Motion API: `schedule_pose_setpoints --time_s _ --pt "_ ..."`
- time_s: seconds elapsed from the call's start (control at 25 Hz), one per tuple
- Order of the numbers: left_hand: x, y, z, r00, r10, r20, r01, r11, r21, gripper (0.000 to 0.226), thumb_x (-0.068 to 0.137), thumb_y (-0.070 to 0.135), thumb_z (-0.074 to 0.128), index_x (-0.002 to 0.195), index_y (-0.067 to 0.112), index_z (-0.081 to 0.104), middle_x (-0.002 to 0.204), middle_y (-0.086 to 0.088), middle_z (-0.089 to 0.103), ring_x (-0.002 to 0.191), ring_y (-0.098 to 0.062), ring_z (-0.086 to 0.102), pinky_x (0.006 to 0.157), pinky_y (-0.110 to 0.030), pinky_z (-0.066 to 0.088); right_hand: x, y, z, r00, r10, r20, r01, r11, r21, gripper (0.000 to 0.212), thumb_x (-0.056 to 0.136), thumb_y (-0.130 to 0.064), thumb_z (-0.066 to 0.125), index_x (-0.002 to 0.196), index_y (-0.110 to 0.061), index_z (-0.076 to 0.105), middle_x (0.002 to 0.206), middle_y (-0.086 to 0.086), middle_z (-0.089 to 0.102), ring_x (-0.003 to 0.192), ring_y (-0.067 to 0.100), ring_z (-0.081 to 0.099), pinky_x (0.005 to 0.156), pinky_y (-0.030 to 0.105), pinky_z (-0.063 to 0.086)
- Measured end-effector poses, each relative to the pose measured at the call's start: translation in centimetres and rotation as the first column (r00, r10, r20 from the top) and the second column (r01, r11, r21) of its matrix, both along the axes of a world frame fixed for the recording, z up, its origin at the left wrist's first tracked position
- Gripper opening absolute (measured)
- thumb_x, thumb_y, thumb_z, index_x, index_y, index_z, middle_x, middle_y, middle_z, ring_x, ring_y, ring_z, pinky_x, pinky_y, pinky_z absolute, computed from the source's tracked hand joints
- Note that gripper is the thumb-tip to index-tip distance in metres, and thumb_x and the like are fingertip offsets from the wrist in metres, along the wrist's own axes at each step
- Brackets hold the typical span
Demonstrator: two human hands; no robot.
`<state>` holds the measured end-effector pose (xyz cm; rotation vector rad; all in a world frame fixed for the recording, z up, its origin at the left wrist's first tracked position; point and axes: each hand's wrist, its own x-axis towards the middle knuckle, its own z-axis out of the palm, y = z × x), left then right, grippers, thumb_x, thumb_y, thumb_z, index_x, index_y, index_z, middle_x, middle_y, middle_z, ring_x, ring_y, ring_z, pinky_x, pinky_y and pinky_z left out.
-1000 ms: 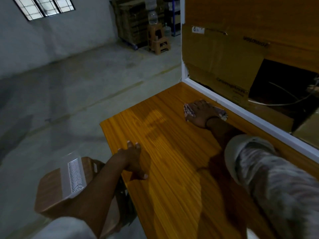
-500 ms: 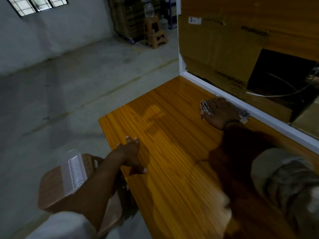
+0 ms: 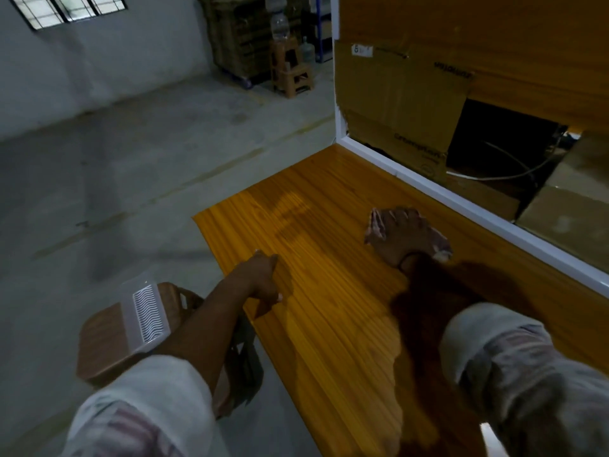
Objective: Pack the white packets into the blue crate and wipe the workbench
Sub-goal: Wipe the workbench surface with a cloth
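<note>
Orange wood workbench (image 3: 329,341) fills the view, concrete floor (image 3: 131,192) off to the left. Your cloth (image 3: 376,223) sits near the far white rail (image 3: 461,199), pressed flat under your right hand (image 3: 400,235), fingers spread. Your left hand (image 3: 263,278) rests loose on the bench's left edge, well apart from it, holding nothing

You stand in a warehouse or storeroom, not a home. A bare concrete floor (image 3: 131,166) runs to plain grey walls with a high barred window (image 3: 69,8). Stacked brown cartons (image 3: 237,37) line the far wall beside a plastic stool (image 3: 291,74) and big water bottles (image 3: 279,26). In front of you, flattened cardboard (image 3: 395,94) leans behind a wood-grain workbench (image 3: 329,291).
</note>
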<state>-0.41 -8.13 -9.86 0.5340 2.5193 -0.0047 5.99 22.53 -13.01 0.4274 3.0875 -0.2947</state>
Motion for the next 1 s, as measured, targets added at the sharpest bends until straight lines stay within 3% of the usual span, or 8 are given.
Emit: schedule_pose_setpoints --time_s 0.04,0.08,0.16,0.24,0.36,0.48,0.76,1.0 --pt "1.2 0.6 -0.5 0.999 -0.016 -0.040 0.019 0.997 0.073 0.095 0.075 0.046 0.079 0.152 0.016 0.031 0.150 -0.015 0.036 0.135 -0.035 0.042 0.108 -0.045 0.041 0.5 -0.3 -0.4 1.000 0.022 -0.022 -0.023 1.000 -0.006 0.063 0.087 -0.068 0.029 0.140 -0.034 0.038 0.149 0.004 0.039 0.142 0.032 0.032 0.117 0.054 0.023" --pt "2.9 1.1 -1.2 0.997 -0.037 -0.066 0.045 0.992 0.115 0.094 0.074 0.049 0.078 0.150 0.017 0.035 0.148 -0.013 0.039 0.136 -0.035 0.041 0.109 -0.046 0.040 1.2 -1.2 -1.5 0.983 0.178 -0.043 -0.179 0.984 -0.009 0.059 0.085 -0.067 0.030 0.134 -0.038 0.041 0.145 0.001 0.044 0.140 0.027 0.036 0.116 0.052 0.026" --pt "6.1 1.7 -2.4 0.997 -0.062 -0.055 0.067 0.992 0.105 0.117 0.068 0.065 0.075 0.158 0.017 0.016 0.161 -0.017 0.018 0.150 -0.036 0.016 0.119 -0.056 0.018 4.5 -5.1 -3.0 0.835 0.549 -0.040 -0.547 0.836 0.043 0.059 0.089 -0.065 0.033 0.139 -0.036 0.043 0.151 -0.003 0.043 0.142 0.020 0.033 0.119 0.049 0.023" --pt "6.9 1.9 -2.7 0.999 -0.026 -0.027 0.028 0.995 0.095 0.129 0.067 0.073 0.072 0.159 0.020 -0.001 0.164 -0.019 -0.001 0.152 -0.034 -0.004 0.120 -0.060 0.001 4.8 -4.2 -3.2 0.768 0.637 -0.064 -0.631 0.770 0.093 0.068 0.092 -0.063 0.034 0.150 -0.029 0.039 0.156 0.000 0.038 0.146 0.025 0.029 0.120 0.047 0.017" --pt "6.5 1.7 -2.2 1.000 -0.025 0.008 0.024 0.998 0.063 0.131 0.067 0.075 0.070 0.159 0.021 -0.006 0.164 -0.021 -0.007 0.152 -0.037 -0.007 0.119 -0.062 -0.003 0.2 3.3 -2.4 0.937 0.342 -0.063 -0.337 0.938 0.085 0.079 0.088 -0.069 0.023 0.157 -0.030 0.024 0.161 0.006 0.029 0.149 0.031 0.022 0.120 0.046 0.011" --pt "6.4 2.2 -1.6 0.998 -0.040 0.049 0.039 0.999 0.012 0.130 0.071 0.076 0.065 0.157 0.017 -0.011 0.161 -0.025 -0.012 0.150 -0.039 -0.012 0.118 -0.063 -0.003 -4.6 7.9 -2.6 0.990 0.142 0.020 -0.142 0.989 0.025 0.080 0.091 -0.075 0.025 0.158 -0.034 0.011 0.165 0.002 0.015 0.152 0.030 0.009 0.121 0.052 0.008" --pt "7.3 3.8 0.3 0.997 0.000 0.082 0.003 0.999 -0.045 0.119 0.083 0.061 0.066 0.156 0.016 -0.016 0.159 -0.023 -0.022 0.148 -0.044 -0.013 0.119 -0.057 -0.002 -9.7 9.1 -2.7 0.994 0.100 0.038 -0.099 0.994 -0.034 0.081 0.092 -0.076 0.023 0.158 -0.032 0.009 0.166 0.003 0.010 0.152 0.033 0.006 0.122 0.055 0.004" --pt "6.9 2.8 -0.8 0.994 -0.008 0.113 0.009 1.000 -0.011 0.127 0.074 0.071 0.066 0.156 0.019 -0.015 0.159 -0.024 -0.023 0.148 -0.041 -0.016 0.120 -0.059 -0.007 0.5 13.2 -3.7 0.986 0.164 -0.021 -0.164 0.986 0.014 0.076 0.095 -0.073 0.023 0.158 -0.034 0.009 0.166 -0.002 0.012 0.154 0.025 0.005 0.124 0.048 0.003"
